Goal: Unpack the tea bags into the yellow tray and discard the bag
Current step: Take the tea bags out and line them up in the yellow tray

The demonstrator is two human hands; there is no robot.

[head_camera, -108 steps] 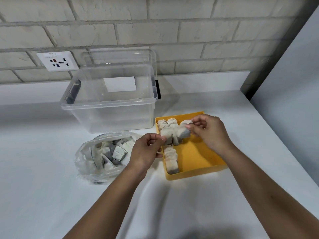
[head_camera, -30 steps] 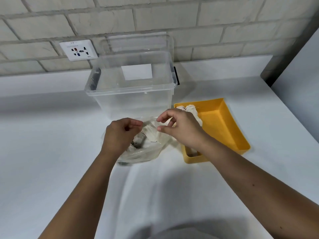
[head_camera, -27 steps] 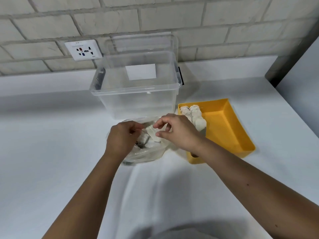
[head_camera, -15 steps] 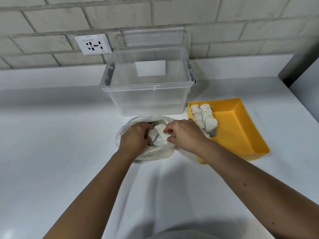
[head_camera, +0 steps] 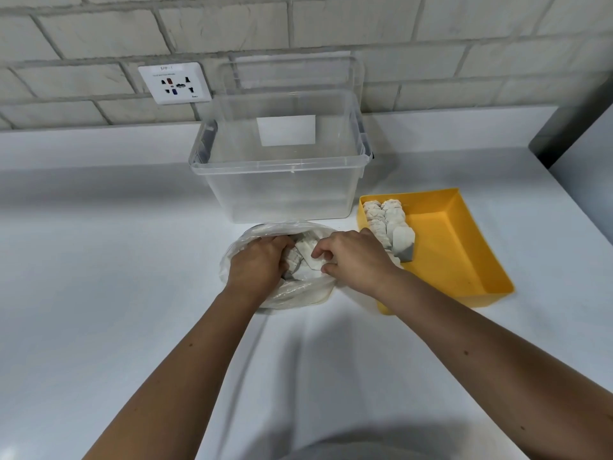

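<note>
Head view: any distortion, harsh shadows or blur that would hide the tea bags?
Head view: wide-angle bending curves the brick wall lines; soft shadows only, under the arms and behind the clear bin; focus is sharp; tea bags in the yellow tray read clearly, those in the plastic bag are partly covered by hands.

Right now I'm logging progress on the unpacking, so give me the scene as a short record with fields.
left hand: inside the plastic bag, closed around tea bags
right hand: at the bag's mouth, fingers pinching a tea bag
yellow tray: right of the bag, tea bags in rows along its left side, rest bare
clear bin: behind the bag, open, looks empty
task status: bag not yet emptied
</note>
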